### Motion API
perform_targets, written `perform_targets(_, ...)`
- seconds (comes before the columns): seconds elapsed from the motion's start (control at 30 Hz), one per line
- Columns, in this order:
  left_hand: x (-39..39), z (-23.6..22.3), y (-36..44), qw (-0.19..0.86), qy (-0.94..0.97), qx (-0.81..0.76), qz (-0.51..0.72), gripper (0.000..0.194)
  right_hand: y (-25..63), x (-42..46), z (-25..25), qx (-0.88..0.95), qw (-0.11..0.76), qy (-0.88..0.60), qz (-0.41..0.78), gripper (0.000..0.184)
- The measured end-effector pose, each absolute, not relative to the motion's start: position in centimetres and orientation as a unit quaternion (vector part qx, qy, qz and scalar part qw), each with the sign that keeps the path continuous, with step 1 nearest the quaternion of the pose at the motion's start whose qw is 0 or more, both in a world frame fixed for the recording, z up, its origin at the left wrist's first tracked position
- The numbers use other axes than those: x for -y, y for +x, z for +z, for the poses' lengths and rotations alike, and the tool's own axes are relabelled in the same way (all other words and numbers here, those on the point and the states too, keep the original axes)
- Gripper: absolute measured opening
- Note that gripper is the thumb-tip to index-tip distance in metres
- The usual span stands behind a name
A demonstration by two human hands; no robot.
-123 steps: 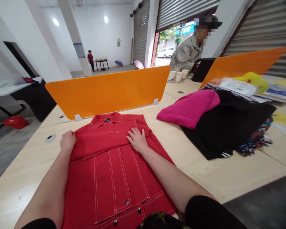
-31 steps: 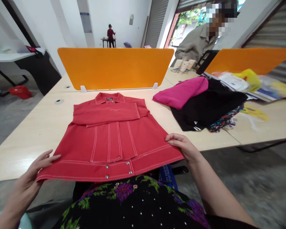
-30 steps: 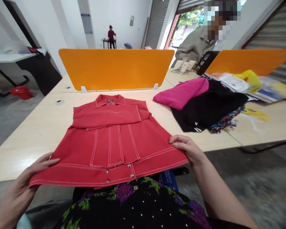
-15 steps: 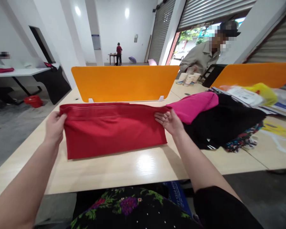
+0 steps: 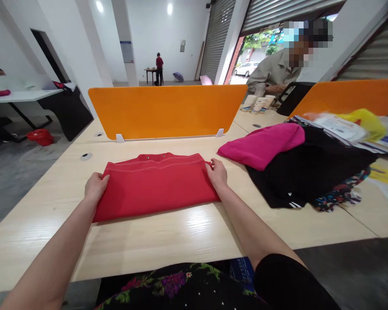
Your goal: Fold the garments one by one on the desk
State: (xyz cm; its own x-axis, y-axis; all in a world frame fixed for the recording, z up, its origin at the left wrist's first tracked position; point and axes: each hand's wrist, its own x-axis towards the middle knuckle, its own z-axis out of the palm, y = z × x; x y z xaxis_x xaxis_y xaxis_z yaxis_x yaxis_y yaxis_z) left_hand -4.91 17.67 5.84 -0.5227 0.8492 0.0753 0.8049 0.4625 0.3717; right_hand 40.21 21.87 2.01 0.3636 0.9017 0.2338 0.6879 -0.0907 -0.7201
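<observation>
A folded red garment lies on the pale wooden table, with white stitching along its far edge and two small snaps on the part that sticks up behind. My left hand pinches its left edge, thumb on top and fingers beneath. At the upper right corner, my right hand grips the cloth; some of its fingertips are hidden under the fabric. To the right of my right hand lies a folded bright pink garment, partly over a black garment with white stripes.
An orange divider stands behind the red cloth. Paper cups, patterned cloth and a yellow plastic bag are to the right. Across the divider is a person in a grey shirt. A red bucket sits on the floor at left.
Both hands have lowered the red garment onto the table. It was held up at its top corners and now rests flat, its snaps showing. My left hand has shifted right and down.
</observation>
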Motion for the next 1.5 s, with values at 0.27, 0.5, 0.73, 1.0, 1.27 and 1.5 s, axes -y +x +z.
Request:
perform_targets(0.27, -13.3, 5.5, -2.2, 0.017, 0.468, -0.883, 0.039, 0.05, 37.5, -19.1, 3.2, 0.61, 0.083, -0.787, 0.028, 0.034)
perform_targets(0.5, -10.1, 4.9, -3.7, 0.01, 0.488, -0.873, 0.006, 0.047, 40.0, -16.1, 3.3, 0.622, 0.051, -0.781, 0.027, 0.034)
perform_targets(0.73, -11.7, 6.5, 1.0, -0.175, 0.669, -0.717, 0.092, 0.04, 36.1, -16.3, 6.3, 0.717, 0.104, -0.688, -0.039, 0.036)
perform_targets(1.0, -17.3, 2.6, 5.7, -0.018, 0.744, -0.665, 0.057, 0.059, 30.7, -20.2, 2.7, 0.841, 0.065, -0.53, 0.086, 0.062)
perform_targets(1.27, -16.7, 2.9, -0.3, -0.022, 0.616, -0.787, 0.035, 0.066, 35.1, -22.2, 1.6, 0.773, 0.07, -0.629, 0.053, 0.063)
perform_targets(1.5, -15.2, 1.9, -3.9, -0.022, 0.658, -0.752, 0.036, 0.063, 36.3, -22.0, 2.0, 0.769, 0.07, -0.631, 0.081, 0.061)
